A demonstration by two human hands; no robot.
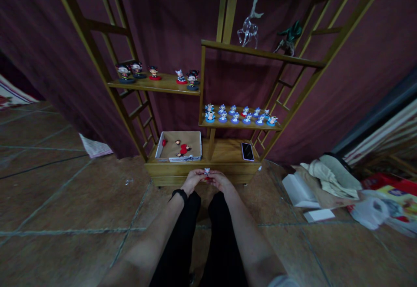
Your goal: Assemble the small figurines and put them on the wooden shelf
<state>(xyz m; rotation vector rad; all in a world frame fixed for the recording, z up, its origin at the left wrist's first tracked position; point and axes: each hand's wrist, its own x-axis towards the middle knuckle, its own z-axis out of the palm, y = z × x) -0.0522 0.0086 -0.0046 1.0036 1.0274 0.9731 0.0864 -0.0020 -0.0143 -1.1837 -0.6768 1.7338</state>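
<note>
Between my two hands is a small figurine (207,172) with a pale head and a red base, held upright in front of the cabinet's drawer front. My left hand (193,180), with a dark band at the wrist, grips it from the left. From the other side, the fingers of my right hand (220,180) close on it too. Just beyond lies a shallow cardboard box (166,146) with a few red and black figurines in it. Several small blue and white figurines (235,117) stand in rows on the middle shelf (228,124).
Black-haired figurines (125,73) stand on the left shelf (153,83). A phone (247,151) lies on the cabinet's lower board. Up top are a clear deer ornament (249,28) and a green ornament (289,37). White boxes (299,191) and plastic bags (371,209) lie on the floor at right.
</note>
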